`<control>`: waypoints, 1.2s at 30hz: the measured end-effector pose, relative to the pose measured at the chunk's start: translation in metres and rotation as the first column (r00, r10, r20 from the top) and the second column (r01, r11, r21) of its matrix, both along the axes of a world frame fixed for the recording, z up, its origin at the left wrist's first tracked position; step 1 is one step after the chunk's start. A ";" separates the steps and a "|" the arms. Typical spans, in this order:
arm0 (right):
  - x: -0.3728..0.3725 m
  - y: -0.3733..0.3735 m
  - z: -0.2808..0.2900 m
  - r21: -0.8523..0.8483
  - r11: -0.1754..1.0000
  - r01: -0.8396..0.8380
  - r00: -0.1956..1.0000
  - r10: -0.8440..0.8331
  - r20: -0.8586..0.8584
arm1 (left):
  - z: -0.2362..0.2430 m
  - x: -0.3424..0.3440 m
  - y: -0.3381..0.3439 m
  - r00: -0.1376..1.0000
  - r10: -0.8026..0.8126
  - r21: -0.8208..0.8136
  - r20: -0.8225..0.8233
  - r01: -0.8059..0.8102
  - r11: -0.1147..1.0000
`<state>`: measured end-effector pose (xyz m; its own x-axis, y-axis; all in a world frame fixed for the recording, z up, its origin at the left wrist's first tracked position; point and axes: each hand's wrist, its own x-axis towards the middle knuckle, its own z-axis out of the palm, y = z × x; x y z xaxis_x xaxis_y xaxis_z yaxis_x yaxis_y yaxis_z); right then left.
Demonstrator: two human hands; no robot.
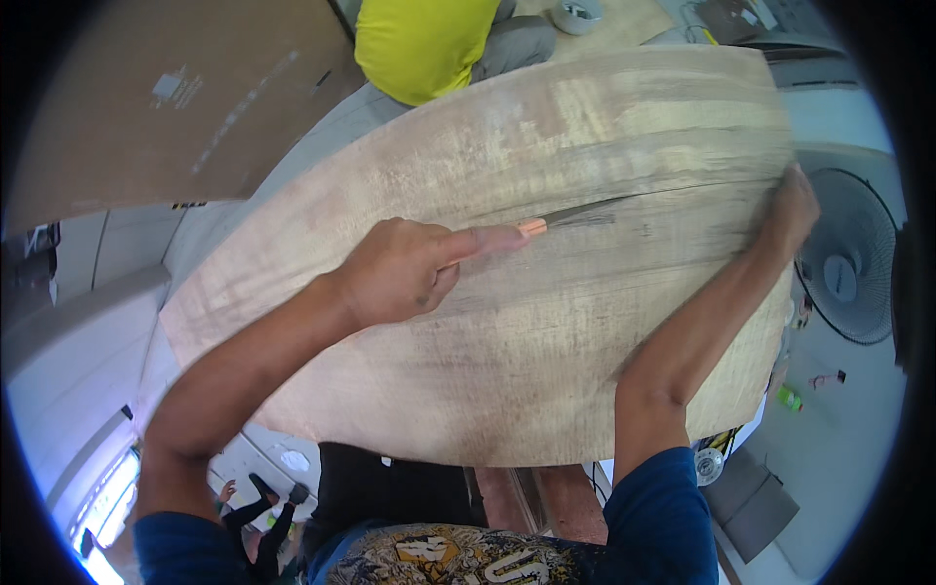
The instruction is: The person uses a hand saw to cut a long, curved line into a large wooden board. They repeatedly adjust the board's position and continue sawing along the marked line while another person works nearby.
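Observation:
A large, thin wood veneer sheet point(546, 361) with a curved outline and streaky grain spreads before me at waist height. Over its middle, my left hand point(400, 268) is closed, one finger stretched along a slim tool with an orange-brown end point(532, 227). A dark, narrow wedge point(585, 210) tapers away to the right from that end; whether it is a blade or an open split I cannot tell. A thin dark line continues from it toward the sheet's right edge. There my right hand point(795, 210) grips the edge, its fingers partly hidden.
Beyond the sheet's far edge crouches a person in a yellow top point(419, 49), near a white bucket point(576, 15). A large brown board point(185, 97) stands at far left. A fan point(843, 258) is close by my right hand. Another person's legs point(268, 522) show at lower left.

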<state>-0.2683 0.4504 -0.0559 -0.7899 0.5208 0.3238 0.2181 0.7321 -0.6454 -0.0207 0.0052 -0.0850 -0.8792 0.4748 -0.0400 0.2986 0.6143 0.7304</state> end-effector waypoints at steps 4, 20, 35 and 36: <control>0.006 0.003 0.017 -0.065 0.997 0.037 0.997 -0.040 -0.059 | 0.040 0.019 0.006 0.991 0.020 -0.089 0.132 -0.009 0.996; 0.010 -0.020 0.027 -0.142 0.985 -0.098 0.988 0.079 -0.130 | 0.012 0.037 -0.016 0.999 -0.002 -0.187 0.045 0.010 0.982; 0.004 -0.005 0.008 -0.269 0.956 -0.114 0.975 0.055 -0.216 | 0.002 -0.011 0.004 0.995 -0.061 -0.026 0.082 0.063 0.998; 0.003 -0.009 0.008 -0.280 0.955 -0.092 0.978 0.033 -0.208 | -0.006 -0.017 0.020 0.998 -0.058 -0.006 0.017 0.058 0.998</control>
<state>-0.2650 0.4414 -0.0481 -0.7589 0.5662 0.3218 0.0235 0.5176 -0.8553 -0.0376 0.0248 -0.0914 -0.8494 0.5246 -0.0578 0.3213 0.6009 0.7319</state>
